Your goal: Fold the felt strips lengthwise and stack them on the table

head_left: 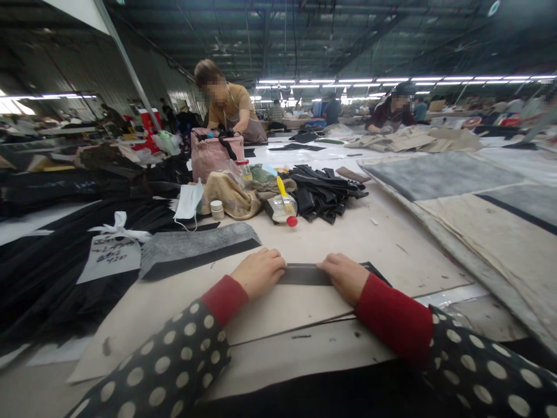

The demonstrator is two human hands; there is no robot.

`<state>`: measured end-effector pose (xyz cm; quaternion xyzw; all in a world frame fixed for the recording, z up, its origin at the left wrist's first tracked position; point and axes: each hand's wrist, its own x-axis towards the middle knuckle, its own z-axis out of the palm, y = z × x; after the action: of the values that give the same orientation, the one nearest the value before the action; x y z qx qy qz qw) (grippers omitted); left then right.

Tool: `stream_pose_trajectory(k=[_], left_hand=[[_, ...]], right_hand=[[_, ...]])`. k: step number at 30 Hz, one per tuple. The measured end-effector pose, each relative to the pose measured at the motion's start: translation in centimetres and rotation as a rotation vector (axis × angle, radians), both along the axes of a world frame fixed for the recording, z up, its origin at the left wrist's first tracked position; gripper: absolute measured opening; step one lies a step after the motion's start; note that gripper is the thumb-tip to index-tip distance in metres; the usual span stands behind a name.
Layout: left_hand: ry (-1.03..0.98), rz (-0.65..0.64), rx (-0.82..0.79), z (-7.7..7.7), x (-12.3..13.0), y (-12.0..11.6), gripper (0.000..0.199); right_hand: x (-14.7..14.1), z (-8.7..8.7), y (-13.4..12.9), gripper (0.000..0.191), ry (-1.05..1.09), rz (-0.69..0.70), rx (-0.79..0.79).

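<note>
A dark strip of material (304,274) lies across the pale board (278,316) in front of me. My left hand (260,273) is closed at the strip's left end, fingertips curled onto its far edge. Toward the right end, my right hand (346,277) pinches the same far edge. A further black piece (378,273) shows beyond my right wrist. Left of my left hand rests a grey fabric piece (195,247) with a black border. The undersides of both hands and the thumbs are mostly hidden.
Beyond my hands lie a heap of black strips (319,191), a yellow-handled brush (284,194), a small white jar (217,209), a face mask (188,201) and a pink bag (213,157). Black fabric with a handwritten tag (111,255) is left; layered sheets (491,215) right. Two co-workers stand opposite.
</note>
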<state>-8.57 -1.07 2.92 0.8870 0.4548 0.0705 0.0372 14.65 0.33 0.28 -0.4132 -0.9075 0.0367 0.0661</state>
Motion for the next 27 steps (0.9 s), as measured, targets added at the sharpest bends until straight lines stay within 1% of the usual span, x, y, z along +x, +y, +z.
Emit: stream_pose_trajectory(k=[3,5,7,9,11,12,14,16,17,19,21,22,25,27], left_hand=[[-0.082,0.004,-0.071,-0.1,-0.4,0.4,0.018],[-0.164,0.012,-0.142,-0.2,-0.8,0.7,0.021],[-0.249,0.072,-0.222,-0.4,-1.3,1.1,0.033],[-0.31,0.152,-0.311,-0.4,-1.6,1.4,0.047],[-0.348,0.197,-0.405,-0.3,-1.7,1.8,0.055],[-0.367,0.201,-0.451,-0.3,-1.7,2.0,0.056],[-0.437,0.193,-0.537,-0.3,-1.3,2.6,0.055],[-0.543,0.169,-0.598,-0.7,-0.6,3.3,0.055],[-0.595,0.151,-0.606,-1.0,-0.2,3.5,0.054],[-0.671,0.111,-0.577,-1.6,0.8,3.8,0.054],[-0.7,0.076,-0.506,-2.2,1.6,3.7,0.054],[-0.7,0.07,-0.46,-2.5,2.0,3.5,0.053],[-0.646,0.11,-0.299,-2.8,2.3,3.1,0.047],[-0.586,0.159,-0.218,-2.8,2.0,2.9,0.044]], right_hand=[[2.9,-0.2,-0.1,0.033,0.051,-0.032,0.045],[4.4,-0.2,-0.3,0.031,0.065,-0.052,0.076],[5.4,0.0,-0.7,0.031,0.045,-0.078,0.075],[5.9,0.6,-1.4,0.031,0.001,-0.098,0.029],[6.0,1.6,-2.3,0.032,-0.013,-0.067,-0.067],[5.9,2.2,-2.8,0.033,0.0,-0.027,-0.144],[5.6,3.4,-3.5,0.034,0.06,0.068,-0.355],[4.9,4.4,-3.3,0.032,0.126,0.107,-0.533],[4.4,4.7,-2.9,0.033,0.157,0.094,-0.567],[2.8,4.7,-1.4,0.038,0.23,0.028,-0.517],[0.8,4.1,0.4,0.044,0.32,-0.041,-0.424],[-0.3,3.6,1.2,0.047,0.356,-0.057,-0.404],[-2.9,2.0,3.0,0.05,0.395,-0.051,-0.373],[-3.8,1.0,3.6,0.045,0.378,-0.023,-0.32]])
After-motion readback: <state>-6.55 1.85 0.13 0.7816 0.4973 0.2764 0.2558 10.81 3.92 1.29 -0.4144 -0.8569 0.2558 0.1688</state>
